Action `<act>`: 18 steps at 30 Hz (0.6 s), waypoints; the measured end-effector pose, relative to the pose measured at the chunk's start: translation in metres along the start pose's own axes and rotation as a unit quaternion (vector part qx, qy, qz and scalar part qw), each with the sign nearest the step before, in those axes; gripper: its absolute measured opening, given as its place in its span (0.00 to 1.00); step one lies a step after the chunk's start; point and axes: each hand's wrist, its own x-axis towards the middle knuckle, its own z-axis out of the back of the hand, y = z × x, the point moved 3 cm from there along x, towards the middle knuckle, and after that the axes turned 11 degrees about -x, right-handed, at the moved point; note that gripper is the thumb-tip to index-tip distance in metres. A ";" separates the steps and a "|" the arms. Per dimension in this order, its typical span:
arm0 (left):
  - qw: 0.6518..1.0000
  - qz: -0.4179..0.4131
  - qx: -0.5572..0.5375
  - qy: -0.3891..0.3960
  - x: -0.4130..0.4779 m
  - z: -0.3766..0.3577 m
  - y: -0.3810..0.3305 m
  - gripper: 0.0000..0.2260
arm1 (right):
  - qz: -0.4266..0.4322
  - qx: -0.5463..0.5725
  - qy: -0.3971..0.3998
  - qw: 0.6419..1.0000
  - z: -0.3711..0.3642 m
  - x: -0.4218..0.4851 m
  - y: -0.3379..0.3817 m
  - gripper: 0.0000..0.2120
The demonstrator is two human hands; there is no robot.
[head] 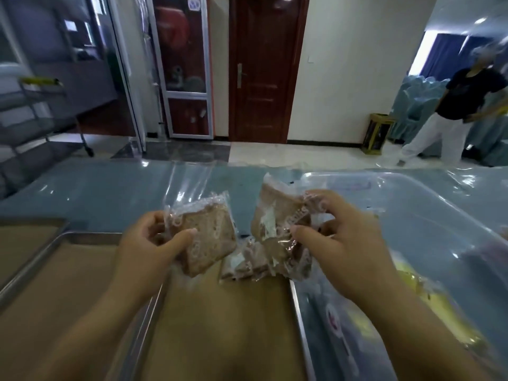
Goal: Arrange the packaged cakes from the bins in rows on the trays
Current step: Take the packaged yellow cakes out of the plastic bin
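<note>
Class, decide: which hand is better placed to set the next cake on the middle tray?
Probably the left hand: it holds one single cake over the tray's bare lining, while the right hand grips a bundle of cakes.

Reaches both bare forearms forward. Pinches a clear-wrapped brown cake slice [209, 232] in the left hand [148, 243], thumb on top; grips a second wrapped brown slice [275, 213] in the right hand [343, 243], fingers curled.

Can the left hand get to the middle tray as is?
Likely yes: the left hand, gripping a packaged cake, hangs over the middle tray, whose brown paper lies bare beneath it.
</note>
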 end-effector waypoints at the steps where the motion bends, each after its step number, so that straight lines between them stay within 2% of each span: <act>1: 1.000 0.008 0.007 -0.004 0.000 0.010 0.011 0.10 | -0.012 -0.019 0.023 0.999 -0.017 -0.002 0.003 0.12; 9: 0.987 0.105 0.114 0.029 0.006 0.051 0.098 0.13 | -0.095 -0.080 0.134 0.983 -0.138 -0.003 -0.026 0.10; 13: 0.980 0.135 0.145 0.019 0.018 0.051 0.131 0.10 | -0.120 -0.024 0.157 0.980 -0.186 0.011 -0.046 0.14; 18: 0.978 0.102 0.180 0.022 0.052 0.037 0.150 0.11 | -0.144 0.039 0.161 0.976 -0.244 0.038 -0.061 0.20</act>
